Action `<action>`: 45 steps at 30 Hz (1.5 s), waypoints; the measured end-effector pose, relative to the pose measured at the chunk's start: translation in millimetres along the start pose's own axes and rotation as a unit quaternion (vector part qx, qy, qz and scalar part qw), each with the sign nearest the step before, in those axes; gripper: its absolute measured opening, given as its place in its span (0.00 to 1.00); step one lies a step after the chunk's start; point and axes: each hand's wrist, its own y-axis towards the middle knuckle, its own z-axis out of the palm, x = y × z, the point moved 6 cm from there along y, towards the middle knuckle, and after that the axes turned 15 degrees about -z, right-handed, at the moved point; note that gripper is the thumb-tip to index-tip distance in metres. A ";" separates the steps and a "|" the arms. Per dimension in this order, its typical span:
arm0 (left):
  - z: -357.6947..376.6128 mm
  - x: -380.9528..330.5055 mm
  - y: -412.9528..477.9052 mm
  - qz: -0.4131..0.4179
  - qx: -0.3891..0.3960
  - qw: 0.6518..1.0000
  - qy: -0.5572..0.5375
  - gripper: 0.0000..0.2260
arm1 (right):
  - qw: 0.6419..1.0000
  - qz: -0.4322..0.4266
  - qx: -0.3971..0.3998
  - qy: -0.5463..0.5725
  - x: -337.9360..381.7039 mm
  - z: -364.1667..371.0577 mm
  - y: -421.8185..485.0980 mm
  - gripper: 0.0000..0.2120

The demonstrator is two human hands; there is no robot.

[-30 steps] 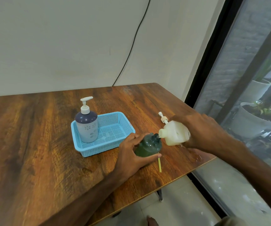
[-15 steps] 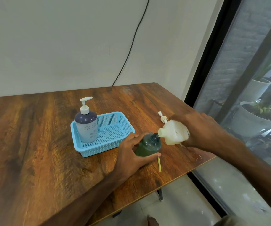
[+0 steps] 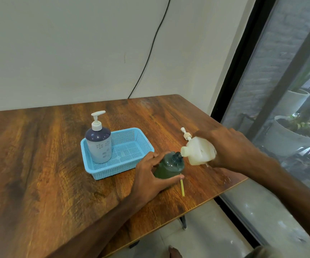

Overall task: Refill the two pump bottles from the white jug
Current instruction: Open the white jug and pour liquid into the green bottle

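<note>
My left hand [image 3: 150, 177] grips a dark green bottle [image 3: 170, 165] that stands open-necked on the wooden table [image 3: 38, 174]. My right hand [image 3: 230, 148] holds the white jug [image 3: 199, 151] tipped sideways, its spout touching the green bottle's neck. A removed pump head [image 3: 186, 134] lies on the table just behind the jug. A second pump bottle [image 3: 98, 144], navy on top and pale blue below with a white pump, stands upright in the left end of a light blue basket [image 3: 131, 159].
A thin yellow tube [image 3: 182, 187] lies on the table in front of the green bottle. The table's right edge runs close beside my right wrist, with floor and a glass door beyond. A black cable hangs down the wall behind.
</note>
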 end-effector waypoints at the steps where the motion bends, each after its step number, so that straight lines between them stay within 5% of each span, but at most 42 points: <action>1: 0.1 -0.1 0.0 0.000 0.001 1.000 0.000 0.36 | 1.000 0.000 0.001 -0.003 -0.2 0.0 -0.1 0.37; 45: -1.2 -2.9 -0.1 -0.005 0.005 1.000 -0.006 0.34 | 0.997 0.000 -0.026 0.070 -7.5 15.0 -7.5 0.39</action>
